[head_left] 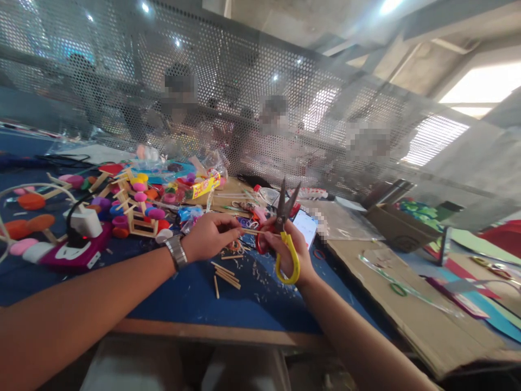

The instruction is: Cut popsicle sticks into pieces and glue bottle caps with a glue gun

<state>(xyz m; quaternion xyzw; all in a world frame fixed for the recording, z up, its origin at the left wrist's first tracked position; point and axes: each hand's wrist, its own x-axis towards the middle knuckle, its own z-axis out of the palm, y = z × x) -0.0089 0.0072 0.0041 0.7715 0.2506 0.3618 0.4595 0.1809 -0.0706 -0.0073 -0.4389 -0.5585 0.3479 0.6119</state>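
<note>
My left hand (209,236), with a metal-band watch (176,252) at the wrist, pinches a thin wooden stick (249,232). The stick runs across to the fingers of my right hand (300,251), which also grips scissors (288,259) with one yellow and one red handle. Their dark blades point up and stand apart, away from the stick. Just below on the blue tabletop (179,304) lie several short wooden sticks (227,275) among pale scraps. Whether the right fingertips pinch the stick or only touch it, I cannot tell.
Small wooden-stick constructions (142,220) with coloured round pieces crowd the left, beside a purple power strip (75,252) with a white charger (86,221). A lit phone (305,227) lies behind my right hand. Cardboard (407,304) covers the right side. People sit beyond a perforated screen (228,70).
</note>
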